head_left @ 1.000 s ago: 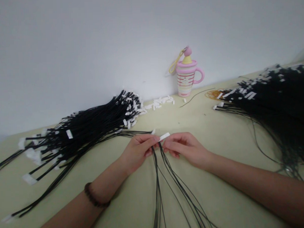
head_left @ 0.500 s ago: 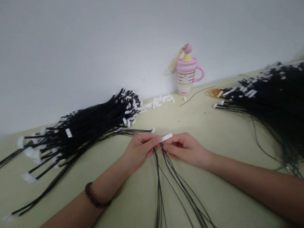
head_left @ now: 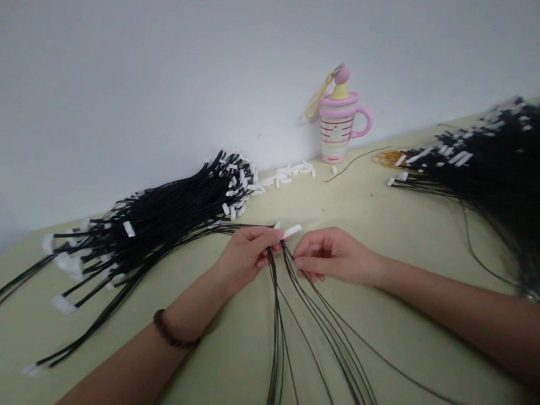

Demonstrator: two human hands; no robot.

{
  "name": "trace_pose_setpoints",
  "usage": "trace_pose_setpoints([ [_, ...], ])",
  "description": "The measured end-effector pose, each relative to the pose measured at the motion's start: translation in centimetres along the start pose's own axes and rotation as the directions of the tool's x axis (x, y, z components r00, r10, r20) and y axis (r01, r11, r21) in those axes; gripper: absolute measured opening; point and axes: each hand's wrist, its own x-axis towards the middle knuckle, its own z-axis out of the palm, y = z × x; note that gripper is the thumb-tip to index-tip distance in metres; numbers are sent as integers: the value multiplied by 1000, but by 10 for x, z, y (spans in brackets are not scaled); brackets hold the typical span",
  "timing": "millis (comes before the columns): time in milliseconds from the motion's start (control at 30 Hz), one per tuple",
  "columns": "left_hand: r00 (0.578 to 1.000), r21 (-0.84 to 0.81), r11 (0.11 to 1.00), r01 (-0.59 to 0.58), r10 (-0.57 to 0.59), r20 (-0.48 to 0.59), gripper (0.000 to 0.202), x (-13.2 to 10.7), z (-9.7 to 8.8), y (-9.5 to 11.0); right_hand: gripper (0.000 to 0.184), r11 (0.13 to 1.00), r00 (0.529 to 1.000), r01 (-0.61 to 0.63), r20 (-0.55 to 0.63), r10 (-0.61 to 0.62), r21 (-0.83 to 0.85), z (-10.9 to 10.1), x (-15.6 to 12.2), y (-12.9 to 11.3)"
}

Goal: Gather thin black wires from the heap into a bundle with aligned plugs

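There are two hands [head_left: 249, 256] [head_left: 340, 256], two cable piles [head_left: 177, 208] [head_left: 503, 165], one mug [head_left: 337, 129], one bracelet [head_left: 167, 334].

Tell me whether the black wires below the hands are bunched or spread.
Spread: the black wires gather near the left hand but fan apart toward the bottom edge, some angling off to the lower right.

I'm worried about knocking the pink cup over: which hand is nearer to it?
Right. The right hand sits almost directly in front of the cup; the left hand is in front too, but off to its left.

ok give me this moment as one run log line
left hand: holding white oblong connector | right hand: pinching thin black wire | pink-lidded striped mug: upright
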Motion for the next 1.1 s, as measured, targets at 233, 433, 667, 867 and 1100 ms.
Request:
trace_pose_setpoints([
  [233,991,222,967,-127,114,71,25,-6,6,-7,18,977,980,119,-134,-145,-179,8,-2,7],
  [433,995,89,992,-86,89,-38,24,-4,6,-5,4,996,988,17,-149,-31,-93,5,0,2],
  [667,995,-143,990,-21,7,-97,19,2,1,1,21,843,968,71,-242,72,534,-34,0,-28],
  [867,991,-205,979,15,-41,-124,17,3,0,2,24,791,752,431,-657,-50,434,-98,-4,-33],
  [1100,987,-206,974,94,-119,-111,13,4,-1,5,5,868,560,391,-827,37,304,-105,7,-25],
])
